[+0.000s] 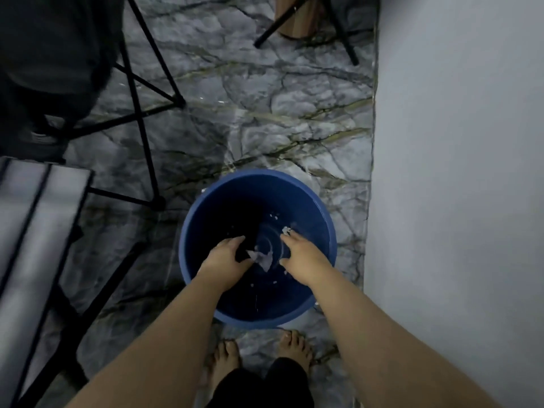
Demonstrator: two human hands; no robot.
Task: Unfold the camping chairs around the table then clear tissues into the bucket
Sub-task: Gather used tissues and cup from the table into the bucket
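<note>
Head view: we look down over the bucket.
Bucket [323,225]: blue, on the marble floor near our feet, by the right wall.
Inside: tissue [263,258], small white scraps.
Left hand [226,256]: fingers curled, apparently empty.
Right hand [303,251]: fingers spread, empty.
Far left: camping chair [141,113].
</note>
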